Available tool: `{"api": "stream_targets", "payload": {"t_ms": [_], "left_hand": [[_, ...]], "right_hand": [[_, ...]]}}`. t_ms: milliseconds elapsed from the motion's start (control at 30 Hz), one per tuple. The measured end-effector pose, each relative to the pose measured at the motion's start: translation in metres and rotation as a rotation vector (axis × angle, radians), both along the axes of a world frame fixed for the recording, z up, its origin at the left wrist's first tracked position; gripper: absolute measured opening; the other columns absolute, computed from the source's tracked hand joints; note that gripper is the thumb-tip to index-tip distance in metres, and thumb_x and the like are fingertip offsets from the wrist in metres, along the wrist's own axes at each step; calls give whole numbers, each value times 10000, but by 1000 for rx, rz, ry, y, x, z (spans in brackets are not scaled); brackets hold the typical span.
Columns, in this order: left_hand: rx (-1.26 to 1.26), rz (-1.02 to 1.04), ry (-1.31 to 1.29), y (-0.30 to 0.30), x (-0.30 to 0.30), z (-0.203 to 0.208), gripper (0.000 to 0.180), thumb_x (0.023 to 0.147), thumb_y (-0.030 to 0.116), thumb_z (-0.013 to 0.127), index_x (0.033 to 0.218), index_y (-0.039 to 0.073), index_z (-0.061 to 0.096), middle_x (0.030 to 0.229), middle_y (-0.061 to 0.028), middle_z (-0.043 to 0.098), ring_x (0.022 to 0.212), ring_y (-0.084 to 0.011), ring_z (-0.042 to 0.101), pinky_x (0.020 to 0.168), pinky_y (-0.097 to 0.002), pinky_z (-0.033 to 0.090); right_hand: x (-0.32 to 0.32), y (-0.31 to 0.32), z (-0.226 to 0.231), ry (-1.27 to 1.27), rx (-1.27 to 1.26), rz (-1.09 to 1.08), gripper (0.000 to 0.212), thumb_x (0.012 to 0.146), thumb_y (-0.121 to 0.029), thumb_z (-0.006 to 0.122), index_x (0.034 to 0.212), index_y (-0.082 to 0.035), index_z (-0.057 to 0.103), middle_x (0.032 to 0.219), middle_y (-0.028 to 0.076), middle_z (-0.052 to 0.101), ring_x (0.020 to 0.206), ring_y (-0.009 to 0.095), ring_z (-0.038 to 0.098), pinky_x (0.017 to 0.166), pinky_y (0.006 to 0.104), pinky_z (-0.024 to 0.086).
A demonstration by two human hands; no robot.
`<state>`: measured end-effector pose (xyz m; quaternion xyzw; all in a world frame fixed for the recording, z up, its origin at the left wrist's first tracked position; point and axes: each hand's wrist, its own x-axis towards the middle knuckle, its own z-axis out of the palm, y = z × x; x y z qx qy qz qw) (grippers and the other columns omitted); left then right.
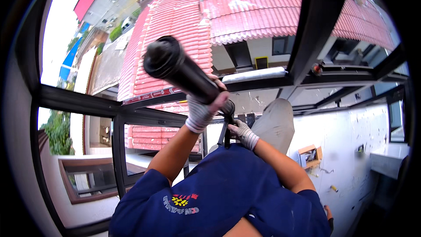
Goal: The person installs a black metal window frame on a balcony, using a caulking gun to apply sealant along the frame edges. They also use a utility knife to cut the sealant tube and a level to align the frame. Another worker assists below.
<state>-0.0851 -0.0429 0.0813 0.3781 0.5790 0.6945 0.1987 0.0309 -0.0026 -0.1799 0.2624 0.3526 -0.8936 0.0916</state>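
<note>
Both hands (221,118) grip black caulking gun (184,77).

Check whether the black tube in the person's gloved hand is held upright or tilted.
Tilted. The black tube slants up to the left from the left hand, its round end toward the camera; the right hand grips the handle below.

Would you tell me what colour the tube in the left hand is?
Black tube, seen in the head view.

Black window frame (307,30) facing red tiled roofs (245,8) in bright daylight, white wall (346,136) and grey counter (388,158) to the right.
</note>
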Motion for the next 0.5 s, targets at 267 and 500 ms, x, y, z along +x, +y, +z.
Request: {"api": "stream_targets", "payload": {"t_ms": [267,500], "left_hand": [[332,331,576,-12,4,96,517,955,381,652,1347,133,422,1351,-248,506,910,-292,659,724,-376,606],[297,250,750,-8,3,108,379,978,225,657,1269,101,448,1300,-242,577,905,-332,670,738,-414,612]], "right_hand": [[8,-5,9,91,181,-1,483,875,-277,751,1204,44,602,961,123,702,893,221,675,807,371,560],[-3,-20,-20,194,652,28,423,752,-365,865,932,-3,743,759,101,705,678,146,620,655,358,506]]}}
